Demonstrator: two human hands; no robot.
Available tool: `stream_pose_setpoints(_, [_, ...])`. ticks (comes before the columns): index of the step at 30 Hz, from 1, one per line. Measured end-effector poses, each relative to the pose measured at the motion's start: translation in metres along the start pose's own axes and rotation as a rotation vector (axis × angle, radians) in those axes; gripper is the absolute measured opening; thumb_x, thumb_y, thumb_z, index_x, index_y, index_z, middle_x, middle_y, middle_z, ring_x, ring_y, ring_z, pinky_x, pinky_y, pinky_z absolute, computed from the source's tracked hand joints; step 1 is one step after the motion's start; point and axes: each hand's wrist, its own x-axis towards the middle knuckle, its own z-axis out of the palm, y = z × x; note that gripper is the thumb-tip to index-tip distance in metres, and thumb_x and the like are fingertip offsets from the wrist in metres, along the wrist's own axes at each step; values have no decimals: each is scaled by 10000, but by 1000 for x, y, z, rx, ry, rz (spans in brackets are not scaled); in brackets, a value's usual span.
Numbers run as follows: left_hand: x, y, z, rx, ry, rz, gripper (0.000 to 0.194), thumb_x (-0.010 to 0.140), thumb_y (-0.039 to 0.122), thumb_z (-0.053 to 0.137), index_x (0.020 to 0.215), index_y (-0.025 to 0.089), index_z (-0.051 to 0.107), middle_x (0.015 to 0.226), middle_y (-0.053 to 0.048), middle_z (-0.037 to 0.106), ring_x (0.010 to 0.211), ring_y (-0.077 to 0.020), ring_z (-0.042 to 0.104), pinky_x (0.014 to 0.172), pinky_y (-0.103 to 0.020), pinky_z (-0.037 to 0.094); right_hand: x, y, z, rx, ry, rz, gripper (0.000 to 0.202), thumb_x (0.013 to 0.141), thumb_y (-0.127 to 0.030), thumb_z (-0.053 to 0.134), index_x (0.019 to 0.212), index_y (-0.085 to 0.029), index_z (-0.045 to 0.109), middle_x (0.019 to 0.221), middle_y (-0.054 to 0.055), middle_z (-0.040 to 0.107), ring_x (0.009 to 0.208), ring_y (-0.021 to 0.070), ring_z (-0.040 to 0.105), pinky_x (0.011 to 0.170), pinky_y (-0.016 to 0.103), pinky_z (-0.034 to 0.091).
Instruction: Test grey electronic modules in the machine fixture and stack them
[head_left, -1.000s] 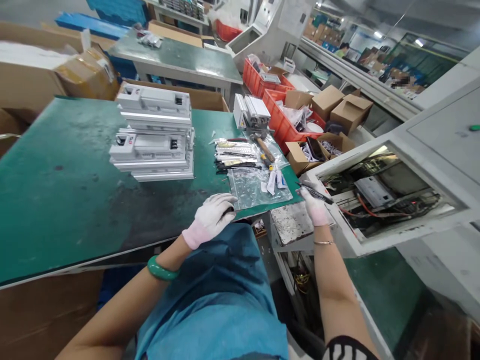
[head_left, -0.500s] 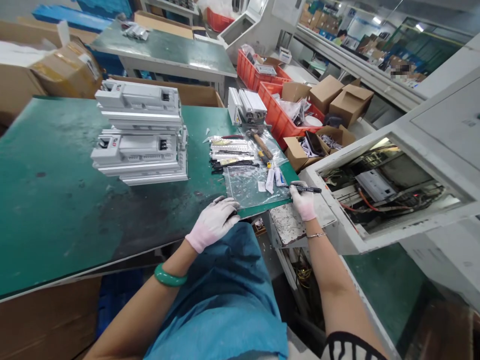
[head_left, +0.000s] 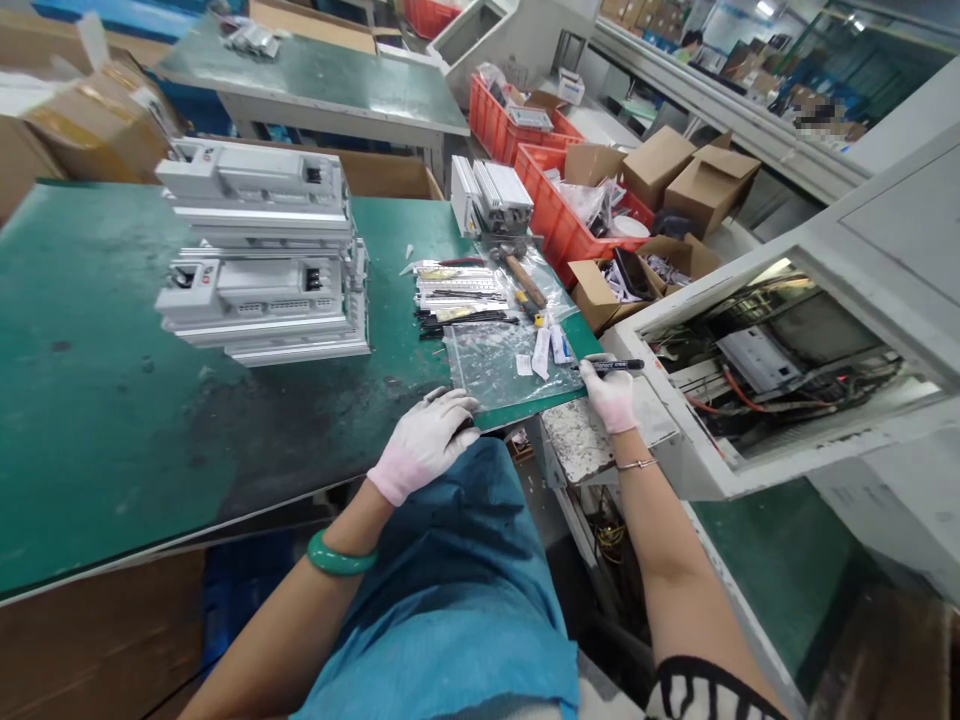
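My right hand (head_left: pixel 609 392), in a white glove, grips a black permanent marker (head_left: pixel 619 366) at the table's right corner. The marker lies nearly level, its tip end toward the left. My left hand (head_left: pixel 431 435), gloved too, rests at the table's front edge with its fingers curled. A small black thing (head_left: pixel 465 426) shows at those fingers, too little of it to name. Between the hands lies a clear plastic bag (head_left: pixel 487 375), with two small white tubes (head_left: pixel 541 353) and a white paper tag (head_left: pixel 523 365) on it.
Two stacks of grey metal-cased units (head_left: pixel 262 290) stand on the green table (head_left: pixel 90 420). Black and white strips (head_left: pixel 461 295), a hammer (head_left: pixel 525 278) and finned metal blocks (head_left: pixel 504 195) lie farther back. Right are red crates (head_left: pixel 551 235), cartons (head_left: pixel 709 185) and a machine opening (head_left: pixel 780 360).
The view has shifted slightly, so the stacked units appear a little farther left and higher. Both hands keep nearly the same place and hold.
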Motion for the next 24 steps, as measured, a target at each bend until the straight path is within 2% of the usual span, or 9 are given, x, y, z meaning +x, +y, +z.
stream_pose_setpoints(24, [-2,-1,2,27,28,41,326,983,426,449,1044,179,653,1224,-93,695,1258,-243,573,1127,-471,395,-1,1,-2,-44,-28,10,375,790,-544,586,863,-188,679,776,73,726,786,252,688,743,341,519])
